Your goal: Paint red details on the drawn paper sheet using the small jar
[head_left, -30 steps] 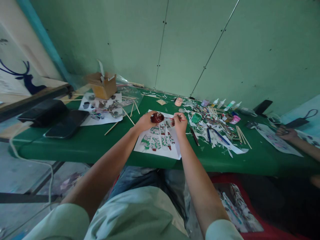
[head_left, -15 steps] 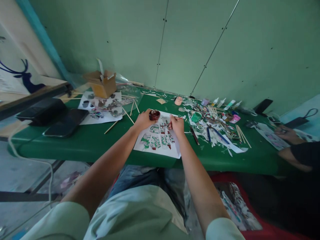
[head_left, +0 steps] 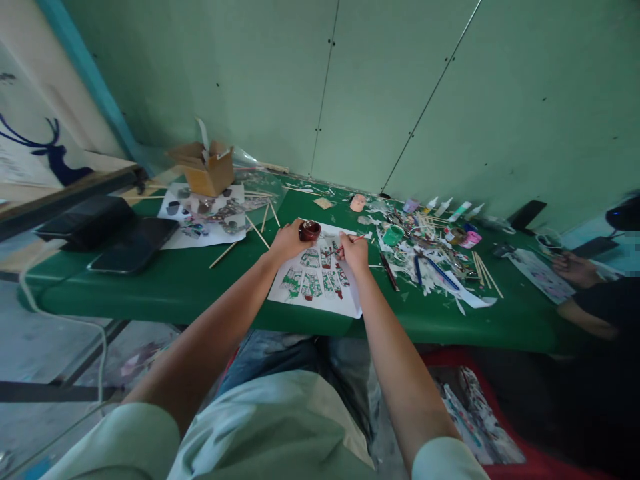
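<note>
A white sheet [head_left: 325,304] printed with several green, white and dark red shapes lies on the green table [head_left: 200,293] in front of me. At its upper left edge my left hand [head_left: 289,241] is closed round a small dark red pot [head_left: 310,231], open side up. On the sheet's right side, my right hand [head_left: 354,250] pinches a thin reddish brush [head_left: 361,237], its tip over the printed shapes. Fingertips of the right hand are partly hidden from view.
Right of the sheet are a green pot [head_left: 393,233], scraps, pens and sticks. On the left stand a cardboard box [head_left: 207,175], another sheet [head_left: 173,239] and a dark phone-like slab [head_left: 133,245]. At far right a person's hand [head_left: 575,268] is over papers.
Both my hands keep nearly the same place and hold. At the far right, the other person's head has come into view at the edge.
</note>
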`<state>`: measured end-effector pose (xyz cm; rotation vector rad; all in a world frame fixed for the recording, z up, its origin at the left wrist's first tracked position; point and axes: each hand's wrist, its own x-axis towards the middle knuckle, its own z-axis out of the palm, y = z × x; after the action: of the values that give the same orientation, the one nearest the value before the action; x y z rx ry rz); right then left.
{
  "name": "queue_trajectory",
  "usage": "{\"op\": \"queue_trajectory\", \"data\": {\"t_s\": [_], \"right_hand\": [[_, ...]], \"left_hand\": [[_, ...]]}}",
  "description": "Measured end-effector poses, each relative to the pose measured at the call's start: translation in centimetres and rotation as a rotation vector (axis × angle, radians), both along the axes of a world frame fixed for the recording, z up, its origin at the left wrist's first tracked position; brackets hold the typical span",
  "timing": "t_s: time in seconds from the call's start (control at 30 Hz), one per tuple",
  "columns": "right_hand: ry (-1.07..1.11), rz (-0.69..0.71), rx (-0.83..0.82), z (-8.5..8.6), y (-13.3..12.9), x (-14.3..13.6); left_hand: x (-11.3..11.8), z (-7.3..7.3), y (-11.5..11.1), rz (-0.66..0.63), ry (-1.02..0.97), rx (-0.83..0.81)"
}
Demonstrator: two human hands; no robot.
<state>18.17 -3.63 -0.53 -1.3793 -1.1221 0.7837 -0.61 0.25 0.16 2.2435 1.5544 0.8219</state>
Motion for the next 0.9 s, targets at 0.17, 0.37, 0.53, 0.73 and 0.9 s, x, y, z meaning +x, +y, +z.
{"op": "queue_trajectory", "data": {"t_s": [0.17,0.37,0.53,0.73,0.9], "right_hand": [[-0.082,0.002,0.014,0.45,-0.35,-0.19],[-0.035,-0.006,0.002,0.34,-0.28,-0.16],[-0.083,0.018,0.026,0.09,-0.12,-0.04],[-0.064,0.003,0.017,0.10,-0.10,-0.10],[-0.086,0.015,0.026,-0.12,0.02,0.08]], "left_hand": [[0.00,0.09,-0.07,-0.007,0.003,0.002],[-0.01,0.09,-0.13,-0.002,0.008,0.001],[-0.01,0.08,-0.10,-0.006,-0.007,-0.005],[-0.08,0.06,-0.07,-0.010,-0.014,-0.007],[-0.04,0.18,-0.13,-0.002,-0.003,-0.014]]}}
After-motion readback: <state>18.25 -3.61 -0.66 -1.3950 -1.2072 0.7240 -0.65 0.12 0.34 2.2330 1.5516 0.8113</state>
